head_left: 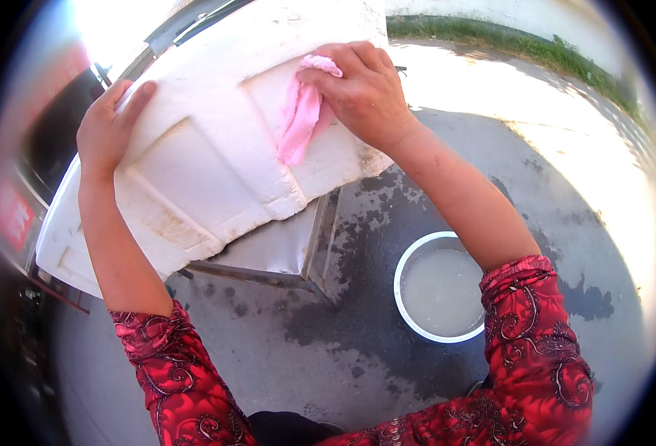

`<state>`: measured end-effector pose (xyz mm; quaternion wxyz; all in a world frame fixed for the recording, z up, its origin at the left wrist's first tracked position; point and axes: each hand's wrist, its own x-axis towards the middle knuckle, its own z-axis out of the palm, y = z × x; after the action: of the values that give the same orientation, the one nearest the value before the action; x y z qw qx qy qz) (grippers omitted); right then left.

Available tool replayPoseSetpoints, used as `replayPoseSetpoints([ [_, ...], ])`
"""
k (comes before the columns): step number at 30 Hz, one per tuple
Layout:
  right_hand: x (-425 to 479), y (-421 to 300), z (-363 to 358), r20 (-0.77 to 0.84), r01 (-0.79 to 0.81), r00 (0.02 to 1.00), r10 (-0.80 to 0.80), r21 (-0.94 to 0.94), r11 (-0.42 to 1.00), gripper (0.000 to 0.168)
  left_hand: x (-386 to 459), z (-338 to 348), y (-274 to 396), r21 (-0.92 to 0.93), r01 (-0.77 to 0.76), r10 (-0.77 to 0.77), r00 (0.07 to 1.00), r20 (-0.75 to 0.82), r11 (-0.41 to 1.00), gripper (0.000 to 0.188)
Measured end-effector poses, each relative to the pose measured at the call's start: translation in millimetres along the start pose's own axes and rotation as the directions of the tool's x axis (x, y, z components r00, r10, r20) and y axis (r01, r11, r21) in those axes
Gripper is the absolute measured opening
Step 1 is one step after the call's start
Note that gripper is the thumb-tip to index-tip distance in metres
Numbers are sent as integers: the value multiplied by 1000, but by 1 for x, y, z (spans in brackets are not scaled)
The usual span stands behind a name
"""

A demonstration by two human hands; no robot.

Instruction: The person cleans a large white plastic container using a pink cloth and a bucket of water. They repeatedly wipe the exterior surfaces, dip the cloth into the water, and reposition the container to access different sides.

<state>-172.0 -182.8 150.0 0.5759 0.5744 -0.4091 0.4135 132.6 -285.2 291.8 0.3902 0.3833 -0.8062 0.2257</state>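
Observation:
A large white foam box with recessed panels and brownish stains on its lower edge fills the upper left of the view. My left hand grips its left edge, thumb on the near face and the fingers partly hidden behind. In my right hand is a bunched pink cloth, which hangs down against the box's right recessed panel. Beneath the box, a metal table shows one corner of its shiny top.
Right of the table, a round basin of cloudy water stands on wet-patched concrete. A red and dark vehicle or cabinet-like object, blurred, is at the far left. Grass lines a pale wall at the upper right.

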Motion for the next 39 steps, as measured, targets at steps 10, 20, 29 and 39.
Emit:
replayPoseSetpoints([
  [10, -141, -26, -25, 256, -675, 737, 625, 307, 671, 50, -3, 4, 4, -11, 38, -38, 999, 35, 999, 65],
  [20, 7, 60, -13, 222, -630, 722, 655, 603, 490, 37, 1, 6, -13, -24, 16, -14, 998, 55, 1000, 65],
  [29, -216, -46, -31, 744, -974, 115, 658, 215, -72, 31, 4, 13, -16, 20, 30, -30, 1000, 4, 999, 62],
  [39, -178, -42, -103, 834, 240, 384, 397, 325, -915, 59, 79, 12, -85, 448, -451, 530, 846, -62, 772, 58],
])
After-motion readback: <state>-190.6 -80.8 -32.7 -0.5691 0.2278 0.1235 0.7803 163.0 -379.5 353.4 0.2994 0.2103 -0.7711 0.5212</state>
